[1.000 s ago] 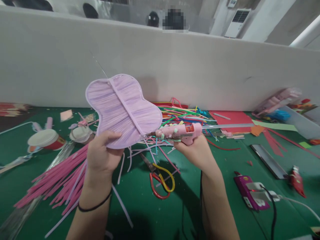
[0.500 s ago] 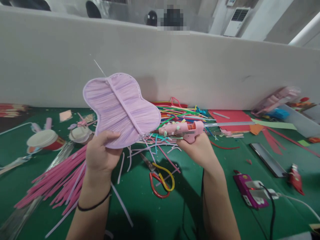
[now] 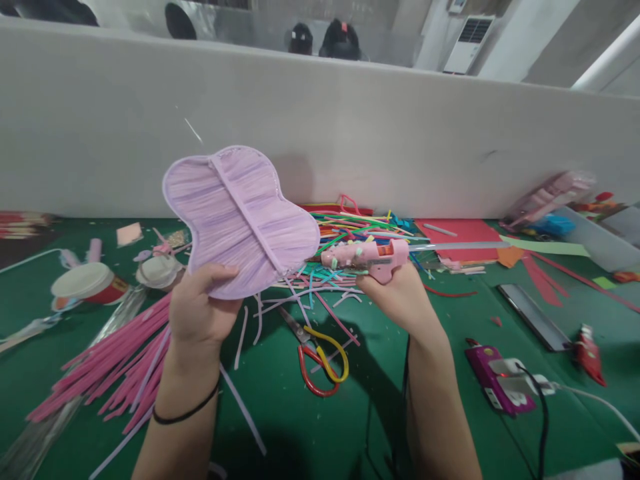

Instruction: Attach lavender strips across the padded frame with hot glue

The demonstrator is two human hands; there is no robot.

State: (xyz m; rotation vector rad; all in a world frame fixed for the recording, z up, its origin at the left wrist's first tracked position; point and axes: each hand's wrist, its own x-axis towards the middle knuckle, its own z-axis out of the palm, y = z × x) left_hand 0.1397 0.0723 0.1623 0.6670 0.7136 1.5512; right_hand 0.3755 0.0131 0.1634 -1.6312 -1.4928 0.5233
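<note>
A left hand [image 3: 203, 310] clamps the lower edge of a flat lilac panel [image 3: 215, 227], thumb across its front, while a right hand [image 3: 400, 300] closes around the grip of a pink glue gun [image 3: 363, 255] above a smooth green tabletop [image 3: 280, 413]. The panel, held in the air with its face toward the camera before a plain white partition [image 3: 400, 133], has rounded lobes, a waisted outline and a streaky, ribbed surface, bordered by a smooth rim. A narrow lilac band [image 3: 246, 212] crosses it diagonally, and glossy clear beads dot the upper right edge. A fine clear strand [image 3: 193, 131] shows against the partition above the panel's upper left lobe. The gun's nozzle points at the panel's lower right edge; whether the two touch cannot be told. A translucent glue stick [image 3: 460, 246] juts from its back, passing over red paper. A gap separates the two hands, the front of the gun reaching into it. Scissors [image 3: 306, 335] with one red and one yellow loop lie below, between the forearms. Slim pink strips [image 3: 115, 353] fan out beside the left forearm; a tangled multicoloured heap [image 3: 360, 227] lies behind the gun, near the partition's foot
</note>
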